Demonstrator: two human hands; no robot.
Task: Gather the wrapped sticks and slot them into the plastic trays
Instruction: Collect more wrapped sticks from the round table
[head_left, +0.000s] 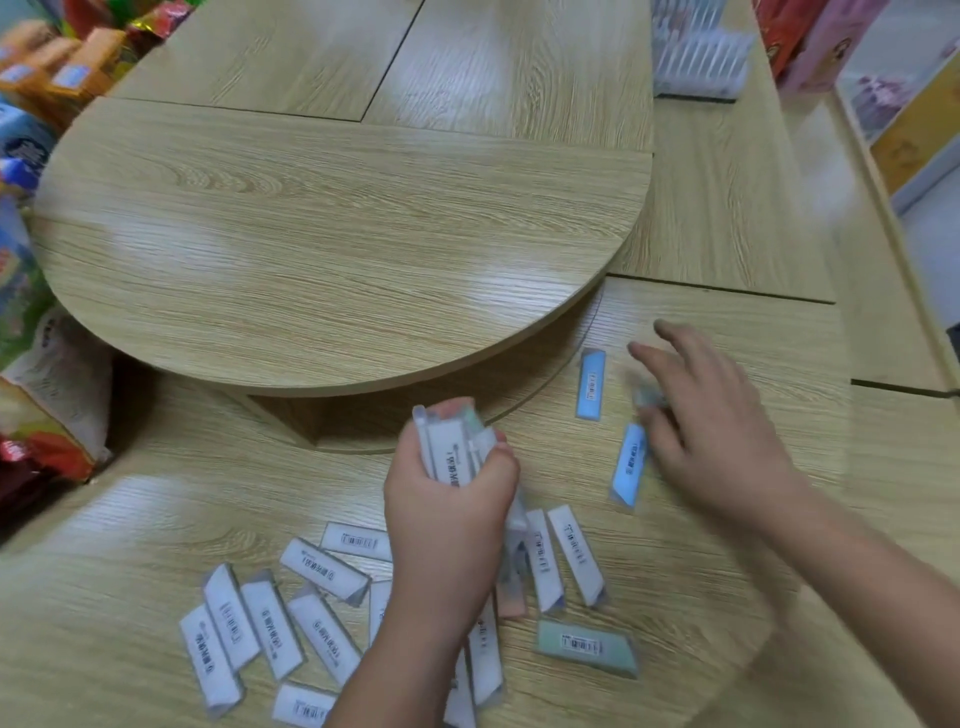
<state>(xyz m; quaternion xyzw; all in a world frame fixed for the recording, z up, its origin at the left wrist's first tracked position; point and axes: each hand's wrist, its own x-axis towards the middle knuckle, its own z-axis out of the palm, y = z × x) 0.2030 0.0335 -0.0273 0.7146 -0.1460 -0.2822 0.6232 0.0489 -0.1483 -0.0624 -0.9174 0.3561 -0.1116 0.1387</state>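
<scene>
Wrapped sticks (322, 569) lie scattered on the near edge of the wooden table (332, 260), my left hand (452, 488) grips a bundle of them, my blurred right hand (717, 431) reaches over two blue sticks (590, 384), its grip unreadable, and the plastic trays (696, 62) stand well apart.

The table (332, 244) is pale wood grain with a soft shine. The sticks (324, 571) have glossy clear plastic wrap over white paper labels.
</scene>
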